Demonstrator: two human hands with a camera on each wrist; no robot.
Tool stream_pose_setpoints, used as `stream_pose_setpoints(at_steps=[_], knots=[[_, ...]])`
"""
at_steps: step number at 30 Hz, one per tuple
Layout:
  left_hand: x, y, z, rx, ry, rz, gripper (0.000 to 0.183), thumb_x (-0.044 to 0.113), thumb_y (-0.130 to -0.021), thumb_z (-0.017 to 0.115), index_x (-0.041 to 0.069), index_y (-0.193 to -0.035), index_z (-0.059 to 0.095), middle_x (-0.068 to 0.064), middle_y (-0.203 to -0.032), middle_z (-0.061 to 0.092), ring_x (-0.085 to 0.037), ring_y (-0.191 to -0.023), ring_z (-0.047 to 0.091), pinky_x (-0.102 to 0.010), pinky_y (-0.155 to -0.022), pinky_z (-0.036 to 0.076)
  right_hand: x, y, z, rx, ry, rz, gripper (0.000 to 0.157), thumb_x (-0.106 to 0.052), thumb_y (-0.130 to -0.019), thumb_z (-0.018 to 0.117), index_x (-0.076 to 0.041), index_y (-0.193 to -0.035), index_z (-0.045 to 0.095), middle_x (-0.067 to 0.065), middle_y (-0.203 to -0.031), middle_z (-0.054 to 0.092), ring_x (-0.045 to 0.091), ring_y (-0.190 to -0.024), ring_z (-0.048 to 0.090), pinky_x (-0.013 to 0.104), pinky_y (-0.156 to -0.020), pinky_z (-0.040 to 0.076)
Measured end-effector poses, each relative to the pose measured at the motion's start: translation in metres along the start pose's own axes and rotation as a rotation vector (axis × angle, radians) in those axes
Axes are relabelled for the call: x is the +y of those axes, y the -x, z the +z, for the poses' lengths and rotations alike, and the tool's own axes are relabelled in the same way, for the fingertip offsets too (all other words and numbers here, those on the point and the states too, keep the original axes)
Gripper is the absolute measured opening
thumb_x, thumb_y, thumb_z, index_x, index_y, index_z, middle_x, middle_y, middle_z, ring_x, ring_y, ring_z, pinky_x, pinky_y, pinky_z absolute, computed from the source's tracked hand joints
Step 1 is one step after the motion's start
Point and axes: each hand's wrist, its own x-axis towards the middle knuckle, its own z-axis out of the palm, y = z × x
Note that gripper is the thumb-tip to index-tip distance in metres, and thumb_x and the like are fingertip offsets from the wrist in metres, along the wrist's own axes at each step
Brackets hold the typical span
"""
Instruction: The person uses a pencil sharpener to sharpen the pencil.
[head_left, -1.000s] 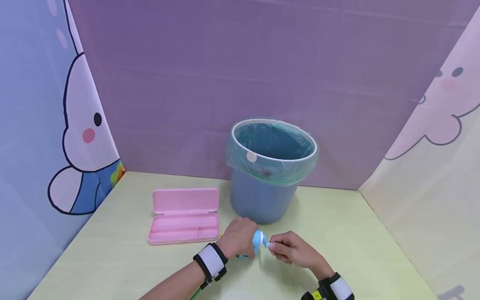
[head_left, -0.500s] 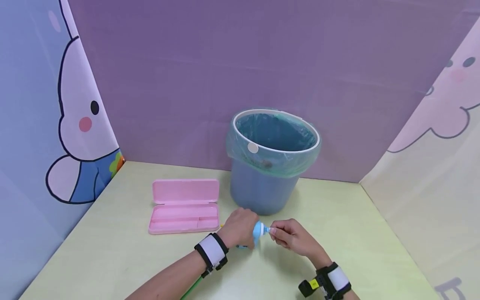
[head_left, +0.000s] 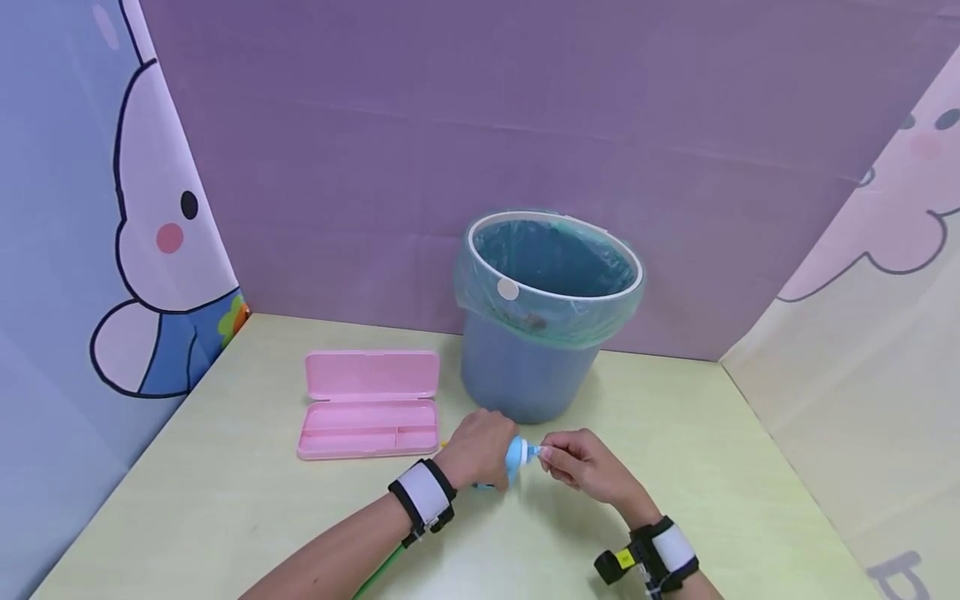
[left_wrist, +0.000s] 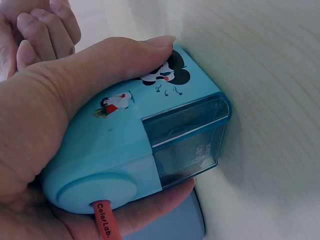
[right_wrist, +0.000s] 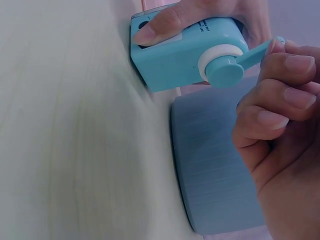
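My left hand [head_left: 480,450] grips a light blue crank pencil sharpener [left_wrist: 125,130], thumb across its cartoon-printed face and fingers underneath. A red pencil [left_wrist: 106,220] with "ColorLab" lettering sticks out of the round end. The clear drawer [left_wrist: 192,135] faces the table, with a little dark matter showing inside. On the opposite end, my right hand [head_left: 588,468] pinches the tip of the crank arm [right_wrist: 254,54] between thumb and forefinger, the other fingers curled. In the head view, the left hand hides most of the sharpener.
An open pink pencil case [head_left: 371,412] lies to the left on the pale table [head_left: 225,500]. Just behind the hands stands a blue bin [head_left: 517,371] with a green liner over its rim. Printed sheets enclose the back and sides.
The crank arm has turned from hanging lower to pointing toward the right hand, which still pinches it. The left hand keeps its grip. The head view has shifted, so everything sits higher.
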Motion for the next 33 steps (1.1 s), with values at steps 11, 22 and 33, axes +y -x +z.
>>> stream_pose_setpoints(at_steps=[11,22,33], knots=[[0.000,-0.006,-0.004,0.007,-0.011,0.017,0.042,0.037,-0.058,0.091,0.017,-0.086,0.066,0.008,-0.072,0.057,-0.011,-0.068,0.050,-0.026,-0.066,0.043,-0.001,-0.008,-0.009,0.024,0.044,0.001,0.030,-0.015,-0.102,0.049,0.005,-0.083,0.058,-0.001,-0.055,0.040,0.005,-0.044,0.035,0.023,-0.041,0.031],[0.002,0.002,0.005,0.036,-0.010,0.041,0.041,0.035,-0.057,0.090,0.016,-0.083,0.065,0.009,-0.068,0.055,-0.010,-0.064,0.048,-0.025,-0.062,0.042,0.006,-0.009,-0.008,0.012,0.016,-0.013,0.024,-0.008,-0.103,0.046,0.001,-0.084,0.058,0.007,-0.055,0.039,0.004,-0.045,0.035,0.023,-0.040,0.032],[-0.001,0.003,0.003,0.079,0.012,0.056,0.040,0.031,-0.054,0.090,0.017,-0.077,0.061,0.010,-0.064,0.050,-0.008,-0.059,0.046,-0.024,-0.058,0.039,0.011,-0.020,-0.011,0.052,0.122,0.064,0.030,-0.024,-0.104,0.047,-0.005,-0.084,0.058,-0.005,-0.060,0.039,0.004,-0.047,0.035,0.021,-0.044,0.032]])
